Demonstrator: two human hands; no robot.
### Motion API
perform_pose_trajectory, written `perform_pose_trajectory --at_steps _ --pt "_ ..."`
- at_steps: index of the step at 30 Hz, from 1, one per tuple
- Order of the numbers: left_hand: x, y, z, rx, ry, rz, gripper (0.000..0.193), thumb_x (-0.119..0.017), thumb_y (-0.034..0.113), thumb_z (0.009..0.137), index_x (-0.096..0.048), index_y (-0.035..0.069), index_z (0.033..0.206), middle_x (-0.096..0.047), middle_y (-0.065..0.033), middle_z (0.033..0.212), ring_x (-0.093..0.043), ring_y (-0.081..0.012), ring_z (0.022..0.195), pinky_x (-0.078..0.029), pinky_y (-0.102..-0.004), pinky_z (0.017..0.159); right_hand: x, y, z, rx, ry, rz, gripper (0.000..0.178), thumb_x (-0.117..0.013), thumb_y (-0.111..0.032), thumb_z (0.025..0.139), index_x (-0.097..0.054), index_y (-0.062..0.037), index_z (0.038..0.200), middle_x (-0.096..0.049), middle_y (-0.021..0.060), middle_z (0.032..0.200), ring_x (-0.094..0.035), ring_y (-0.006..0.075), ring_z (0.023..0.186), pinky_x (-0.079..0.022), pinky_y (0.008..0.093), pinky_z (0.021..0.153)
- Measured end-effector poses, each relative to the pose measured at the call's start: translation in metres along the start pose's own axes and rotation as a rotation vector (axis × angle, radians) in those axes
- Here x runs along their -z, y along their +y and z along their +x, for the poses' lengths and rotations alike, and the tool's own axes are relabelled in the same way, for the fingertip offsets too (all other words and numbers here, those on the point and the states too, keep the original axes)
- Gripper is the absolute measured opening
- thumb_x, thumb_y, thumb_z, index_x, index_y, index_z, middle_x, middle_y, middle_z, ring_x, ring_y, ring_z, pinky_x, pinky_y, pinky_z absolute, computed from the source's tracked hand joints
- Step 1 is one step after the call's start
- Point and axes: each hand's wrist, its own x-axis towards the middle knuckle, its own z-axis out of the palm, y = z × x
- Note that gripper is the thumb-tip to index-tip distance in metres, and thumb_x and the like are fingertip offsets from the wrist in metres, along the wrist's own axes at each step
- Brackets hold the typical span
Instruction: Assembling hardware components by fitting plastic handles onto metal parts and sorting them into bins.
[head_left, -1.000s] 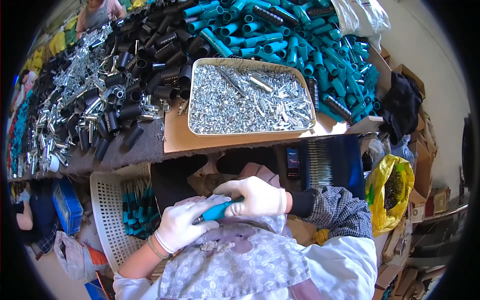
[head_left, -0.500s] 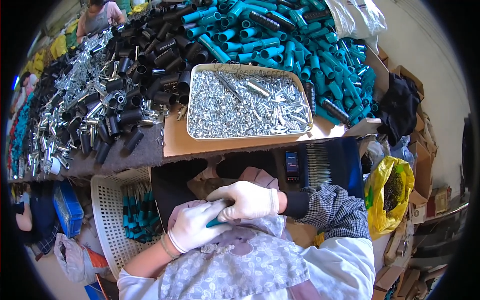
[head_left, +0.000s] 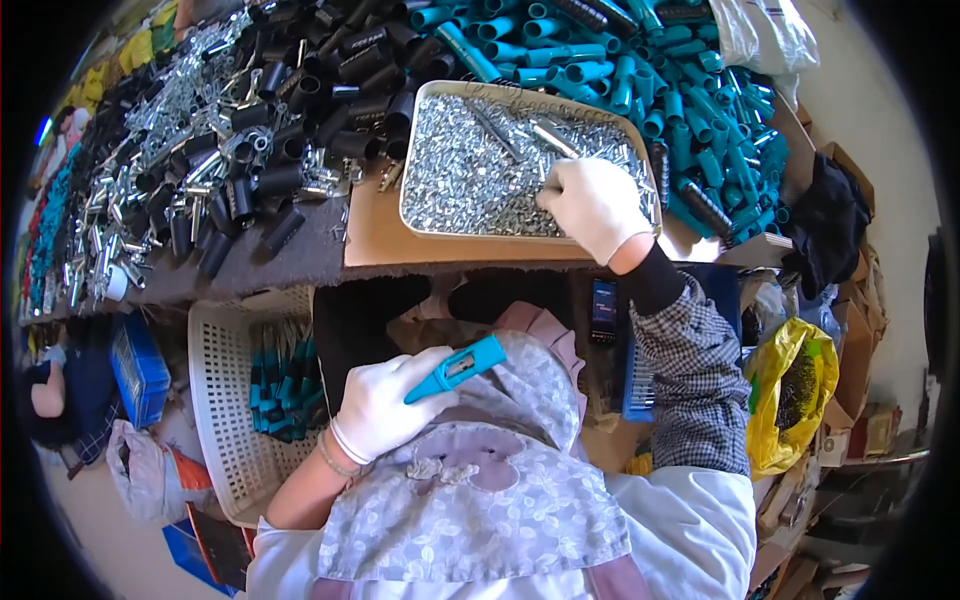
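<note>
Metal pieces point(head_left: 465, 180) fill the tray point(head_left: 530, 236); in its right half, the right hand point(head_left: 595, 205) bunches its fingers, on what I can't tell. Picking out a part, seemingly, which calls for a fine pinch. Nearside of the tray, the left hand point(head_left: 388, 405) clasps a teal handle point(head_left: 457, 372).

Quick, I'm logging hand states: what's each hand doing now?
Left hand: closed around a teal piece.
Right hand: curled over the tray of metal parts; whether holding any cannot be told.

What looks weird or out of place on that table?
A small white piece near the front edge of the table, far left: it looks odd beside silvery metal parts and black tubes. Nothing looks clearly broken.
</note>
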Motion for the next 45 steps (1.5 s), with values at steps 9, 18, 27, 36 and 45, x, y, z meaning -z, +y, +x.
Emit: perform_pose_trajectory --at_steps 9,18,27,36,45 --pt "0.017 -0.007 -0.015 0.088 -0.099 0.165 0.042 -0.084 0.035 0.077 -0.073 0.012 0.111 -0.070 -0.0108 0.080 -0.070 -0.0303 0.066 -0.055 -0.0401 0.059 0.008 -0.040 -0.045 0.095 -0.071 0.669 0.014 -0.071 -0.018 0.085 -0.071 -0.0037 0.089 -0.071 0.0162 0.083 -0.072 0.0340 0.078 -0.056 0.0404 0.073" --pt "0.018 -0.009 -0.006 0.103 -0.152 0.229 0.040 -0.078 0.034 0.079 -0.069 0.012 0.111 -0.067 -0.0103 0.078 -0.069 -0.0320 0.068 -0.055 -0.0427 0.060 -0.060 -0.086 -0.100 0.394 -0.222 1.069 0.009 -0.070 -0.008 0.091 -0.069 -0.0029 0.099 -0.068 0.0120 0.102 -0.068 0.0278 0.092 -0.056 0.0365 0.084" --pt "0.012 -0.012 0.006 0.150 -0.210 0.273 0.039 -0.076 0.035 0.082 -0.068 0.015 0.115 -0.068 -0.0106 0.079 -0.070 -0.0331 0.070 -0.056 -0.0441 0.061 -0.071 -0.076 -0.104 0.253 -0.178 1.204 0.009 -0.067 -0.004 0.093 -0.068 0.0009 0.100 -0.067 0.0136 0.105 -0.065 0.0235 0.096 -0.054 0.0348 0.087" --pt "0.013 -0.007 0.004 0.106 -0.120 0.256 0.040 -0.078 0.033 0.080 -0.069 0.015 0.114 -0.067 -0.0093 0.077 -0.069 -0.0317 0.067 -0.055 -0.0426 0.058 -0.062 -0.074 -0.101 0.320 -0.098 1.089 0.006 -0.070 -0.004 0.090 -0.070 -0.0017 0.096 -0.067 0.0122 0.105 -0.066 0.0261 0.095 -0.054 0.0363 0.087" --pt "0.014 -0.006 0.002 0.106 -0.128 0.256 0.043 -0.080 0.036 0.078 -0.069 0.016 0.115 -0.065 -0.0079 0.075 -0.068 -0.0300 0.064 -0.054 -0.0414 0.057 -0.041 -0.094 -0.098 0.800 0.160 0.369 0.020 -0.061 -0.021 0.077 -0.060 -0.0050 0.089 -0.060 0.0103 0.107 -0.058 0.0288 0.102 -0.048 0.0464 0.099"
